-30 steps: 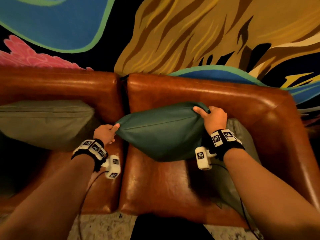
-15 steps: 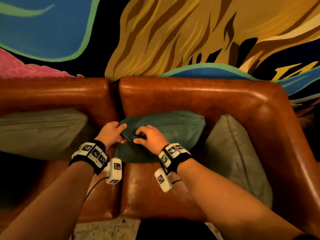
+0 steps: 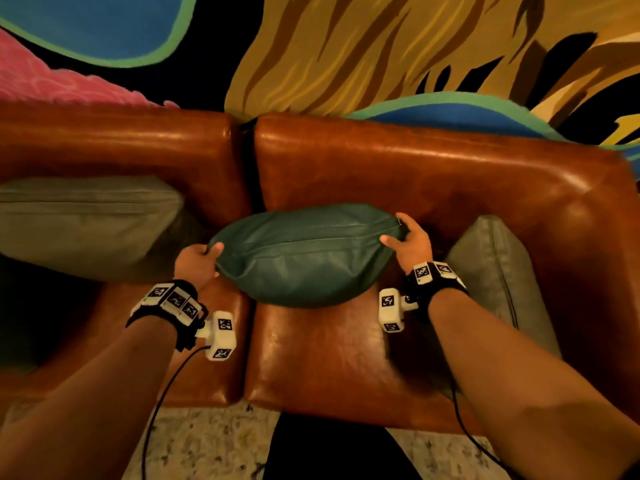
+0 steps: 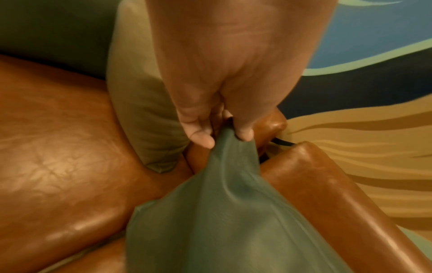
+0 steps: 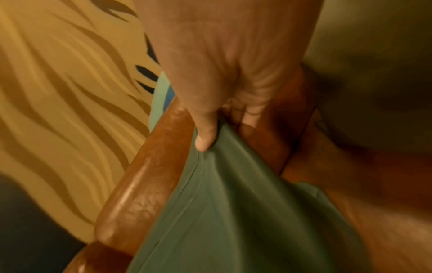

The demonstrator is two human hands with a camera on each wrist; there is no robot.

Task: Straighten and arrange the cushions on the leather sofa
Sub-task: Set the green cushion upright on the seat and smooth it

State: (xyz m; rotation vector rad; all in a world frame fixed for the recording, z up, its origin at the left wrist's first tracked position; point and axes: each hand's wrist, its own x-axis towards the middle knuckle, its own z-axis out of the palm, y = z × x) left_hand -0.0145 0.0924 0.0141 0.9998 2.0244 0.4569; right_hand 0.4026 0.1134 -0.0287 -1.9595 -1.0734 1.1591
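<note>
A dark green leather cushion [image 3: 304, 254] hangs a little above the right seat of the brown leather sofa [image 3: 346, 358], in front of the backrest. My left hand [image 3: 199, 259] pinches its left corner, thumb and fingers closed on the green cushion [image 4: 224, 184] in the left wrist view. My right hand [image 3: 407, 242] pinches the right corner near the zip; the right wrist view shows my thumb pressed into the green cushion [image 5: 233, 203]. An olive cushion [image 3: 83, 226] leans on the left backrest. A grey-green cushion [image 3: 498, 278] leans in the right corner.
A painted mural wall [image 3: 346, 57] rises right behind the sofa back. The sofa armrest [image 3: 588, 254] closes the right side. Speckled floor [image 3: 207, 445] shows below the seat front. Cables run from both wrist cameras.
Half a second ago both hands lay close together at the green cushion's left end. My right hand has gone back to the right corner, and the cushion is now held stretched between both hands.
</note>
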